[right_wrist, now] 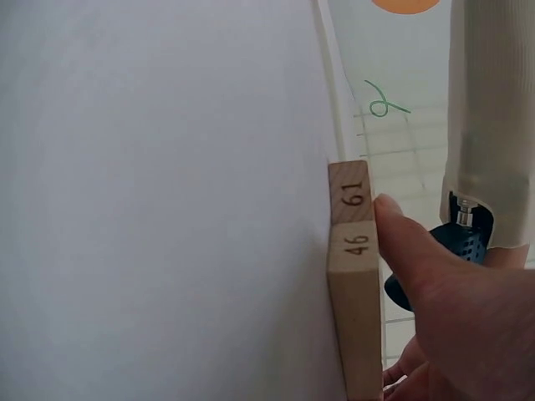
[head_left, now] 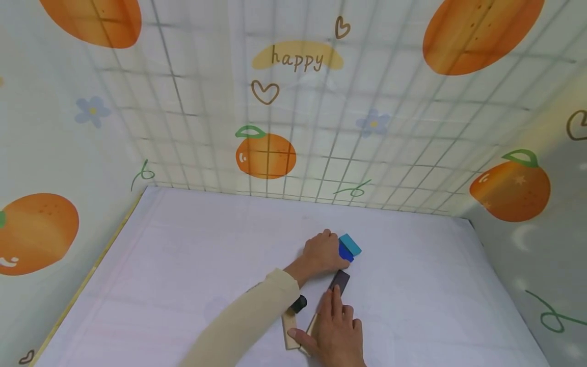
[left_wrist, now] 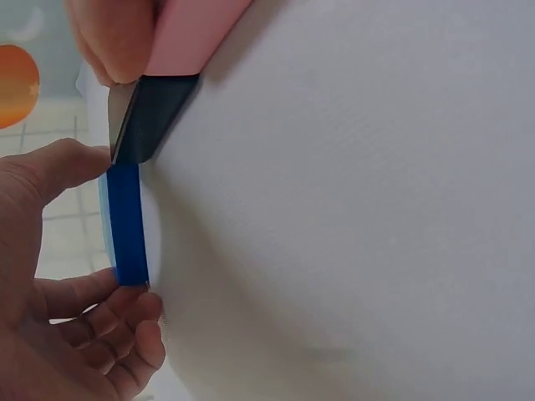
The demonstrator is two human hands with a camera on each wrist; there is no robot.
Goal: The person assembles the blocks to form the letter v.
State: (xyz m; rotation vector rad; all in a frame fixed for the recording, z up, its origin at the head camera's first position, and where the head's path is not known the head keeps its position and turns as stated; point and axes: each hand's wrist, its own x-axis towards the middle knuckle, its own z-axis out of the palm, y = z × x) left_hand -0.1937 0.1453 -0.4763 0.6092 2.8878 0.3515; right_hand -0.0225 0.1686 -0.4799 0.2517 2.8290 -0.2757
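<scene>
My left hand [head_left: 323,252] reaches past the right one and pinches a blue block [left_wrist: 128,225] by its two ends, thumb against one and a finger against the other. A light blue block [head_left: 350,244] lies along its far side. Beyond the thumb, the blue block's end meets a dark block [head_left: 340,282]. My right hand [head_left: 341,331] rests with fairly straight fingers over the dark block's near end and a pink block [left_wrist: 196,33]. Its thumb touches the pale wooden blocks [head_left: 290,331], whose ends carry printed numbers in the right wrist view.
White cloth covers the table [head_left: 206,229]. Behind it rises a grid-patterned curtain [head_left: 293,102] printed with oranges, hearts and flowers. A dark wrist device [head_left: 299,304] on my left arm hangs just over the pale blocks, beside the cream sleeve [head_left: 243,316].
</scene>
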